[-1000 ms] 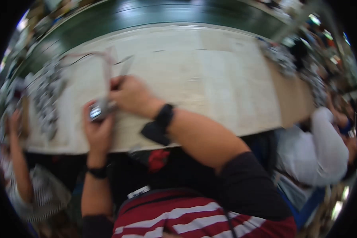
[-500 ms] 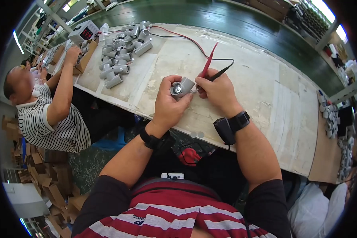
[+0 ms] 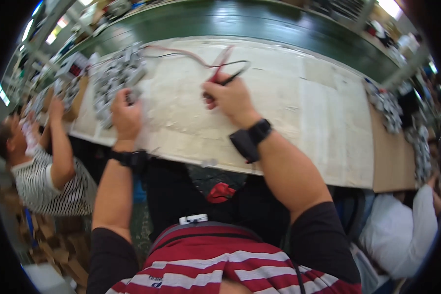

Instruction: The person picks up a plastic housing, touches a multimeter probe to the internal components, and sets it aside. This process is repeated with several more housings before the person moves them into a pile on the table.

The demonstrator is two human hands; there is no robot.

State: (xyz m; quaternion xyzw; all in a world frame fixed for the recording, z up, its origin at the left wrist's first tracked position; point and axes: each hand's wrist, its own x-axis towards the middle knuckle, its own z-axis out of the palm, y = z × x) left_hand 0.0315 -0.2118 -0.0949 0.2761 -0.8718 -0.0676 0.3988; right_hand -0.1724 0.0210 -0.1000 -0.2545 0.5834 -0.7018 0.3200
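My right hand (image 3: 228,98) is closed round two test probes, a red probe (image 3: 222,63) and a black probe (image 3: 236,74), above the table. Its fingertips hide the lower ends of both. At the left, my left hand (image 3: 126,117) is beside a heap of grey plastic pipe-like fittings (image 3: 117,78). Its fingers are curled, with a small dark and grey patch between fingers and thumb, too blurred to name. Both wrists wear black straps, and a black box is on the right one.
Red and black leads run from the probes toward a white meter box (image 3: 73,66) with a red display. A person in a striped shirt (image 3: 54,183) works at the left beside a cardboard box (image 3: 78,100). More grey fittings (image 3: 389,110) lie at the right end of the pale table (image 3: 289,117).
My left hand has swung left from the table's middle to the heap, away from the probes. The grey fitting it held is no longer clearly visible. My right hand keeps the probes; the view has shifted.
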